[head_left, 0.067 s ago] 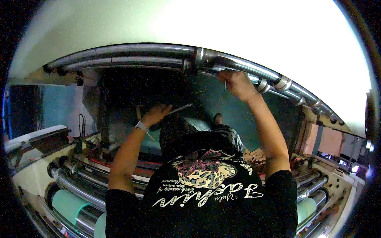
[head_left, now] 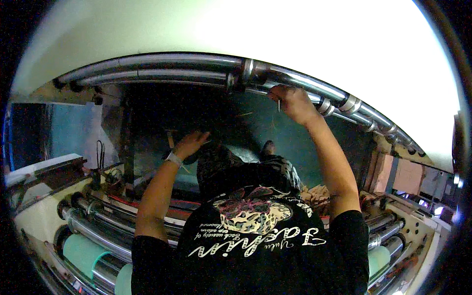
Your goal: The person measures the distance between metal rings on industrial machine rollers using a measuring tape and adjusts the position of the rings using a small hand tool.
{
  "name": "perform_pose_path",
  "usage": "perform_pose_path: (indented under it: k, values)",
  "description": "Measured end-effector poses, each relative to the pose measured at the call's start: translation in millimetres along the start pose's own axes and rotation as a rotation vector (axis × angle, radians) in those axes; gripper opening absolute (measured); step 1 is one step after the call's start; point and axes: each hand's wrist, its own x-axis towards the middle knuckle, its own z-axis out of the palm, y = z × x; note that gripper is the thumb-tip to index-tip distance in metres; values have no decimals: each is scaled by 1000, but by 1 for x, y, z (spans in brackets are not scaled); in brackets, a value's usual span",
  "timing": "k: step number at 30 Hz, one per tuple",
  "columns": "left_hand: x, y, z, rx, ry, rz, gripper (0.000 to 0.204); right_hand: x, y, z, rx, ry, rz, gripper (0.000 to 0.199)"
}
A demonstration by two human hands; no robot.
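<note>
At the far rollers, my right hand (head_left: 293, 104) is closed, its fingers up against the lower metal bar. A short thin pale stick (head_left: 279, 105) pokes down from under those fingers; the rest of it is hidden in the grip. My left hand (head_left: 191, 144) hangs lower, over the dark floor near my leg, with a band on the wrist. Its fingers look stretched out to the right, and I see nothing between them, though the light there is poor. Beside that wrist is a thin yellowish stick-like piece (head_left: 170, 139).
Polished metal rollers (head_left: 172, 62) with collars (head_left: 350, 103) span the far side under a large white panel (head_left: 221, 24). Behind me lie more rollers, some wrapped in green sheeting (head_left: 84, 254). Brown crumpled material (head_left: 316, 194) lies by my right side. A thin strip (head_left: 245, 114) is on the floor.
The light thin strip that stuck out to the right from my left hand is no longer visible. The left hand's fingers look more extended. My right hand has hardly moved.
</note>
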Motion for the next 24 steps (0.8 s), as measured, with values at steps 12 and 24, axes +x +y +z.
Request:
perform_pose_path:
  k: [12,24]
  values:
    - [61,-233,165,537,227,143,48,15,18,-8,-382,-147,4,17]
    - [81,-264,176,135,83,-53,48,31,-15,-55,-344,-182,-27,17]
